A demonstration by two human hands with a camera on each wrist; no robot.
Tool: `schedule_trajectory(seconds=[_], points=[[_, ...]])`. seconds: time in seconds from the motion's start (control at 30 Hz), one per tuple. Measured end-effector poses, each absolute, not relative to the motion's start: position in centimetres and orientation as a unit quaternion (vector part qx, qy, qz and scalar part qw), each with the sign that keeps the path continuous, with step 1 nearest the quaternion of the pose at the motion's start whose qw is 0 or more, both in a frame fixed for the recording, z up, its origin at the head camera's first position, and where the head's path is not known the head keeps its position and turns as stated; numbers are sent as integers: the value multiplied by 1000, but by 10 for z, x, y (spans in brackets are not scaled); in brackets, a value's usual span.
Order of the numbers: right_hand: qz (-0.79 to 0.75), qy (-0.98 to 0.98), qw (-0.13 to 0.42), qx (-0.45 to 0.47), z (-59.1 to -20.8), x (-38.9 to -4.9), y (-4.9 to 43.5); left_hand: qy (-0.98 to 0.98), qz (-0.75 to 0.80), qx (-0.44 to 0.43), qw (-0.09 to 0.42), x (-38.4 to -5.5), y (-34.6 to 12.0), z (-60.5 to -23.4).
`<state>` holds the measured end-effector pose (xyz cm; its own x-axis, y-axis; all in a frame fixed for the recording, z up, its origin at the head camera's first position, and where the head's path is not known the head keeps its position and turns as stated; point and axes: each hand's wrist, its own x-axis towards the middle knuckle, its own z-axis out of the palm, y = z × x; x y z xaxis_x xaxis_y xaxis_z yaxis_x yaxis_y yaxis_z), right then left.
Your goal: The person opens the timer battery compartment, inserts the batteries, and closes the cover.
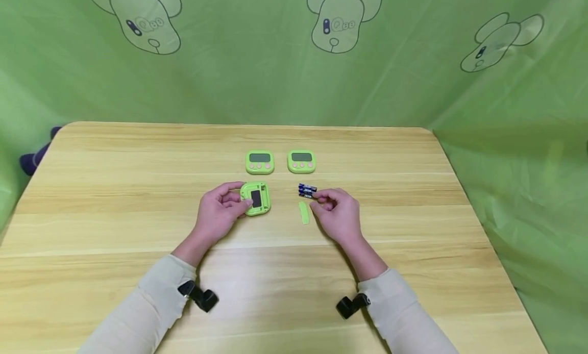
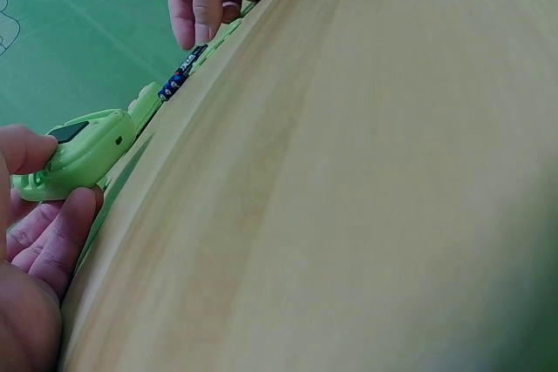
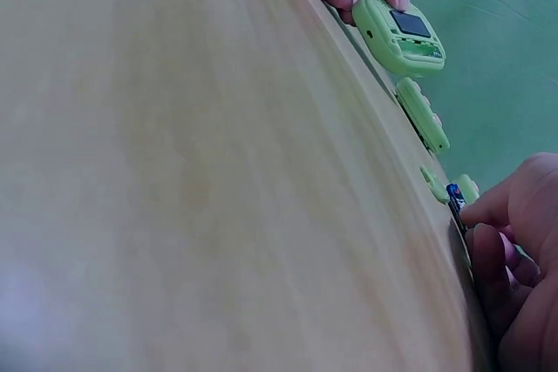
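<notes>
My left hand (image 1: 218,211) grips a green digital timer (image 1: 264,188), thumb across its back and fingers underneath. Its back faces up, showing a dark rectangle and an uncovered battery slot; in the right wrist view this slot (image 3: 420,47) looks vacant. Three dark blue AAA batteries (image 1: 307,187) lie side by side on the table. At their right end is my right hand (image 1: 339,216), its index fingertip right at the nearest battery and its thumb apart from the index finger. Just left of that thumb lies a narrow green battery cover (image 1: 304,213).
Two more green timers, a left one (image 1: 259,165) and a right one (image 1: 301,162), lie screen up beyond the hands, each with pink buttons. The wooden table (image 1: 138,180) ends at a green curtain (image 1: 257,89) behind and at the right.
</notes>
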<state>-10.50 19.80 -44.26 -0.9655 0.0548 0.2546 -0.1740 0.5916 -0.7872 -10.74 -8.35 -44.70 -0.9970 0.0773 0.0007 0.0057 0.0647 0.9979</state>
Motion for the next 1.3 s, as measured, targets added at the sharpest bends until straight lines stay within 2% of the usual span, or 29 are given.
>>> schedule_trajectory(seconds=[0.57,0.77,0.97,1.1,1.3], points=[[368,-927,50,42,-433,-105,193,728,685,28,27,-108,-84,-448],[479,-877,40,16,-434,-102,193,723,689,27,31,-108,-84,-448],[620,-783,43,29,-435,-101,186,723,689,29,29,-108,-84,-448],[662,-748,40,38,-431,-99,176,721,692,30,30,-108,-84,-448],[700,-713,6,34,-429,-100,159,721,692,31,28,-108,-85,-448]])
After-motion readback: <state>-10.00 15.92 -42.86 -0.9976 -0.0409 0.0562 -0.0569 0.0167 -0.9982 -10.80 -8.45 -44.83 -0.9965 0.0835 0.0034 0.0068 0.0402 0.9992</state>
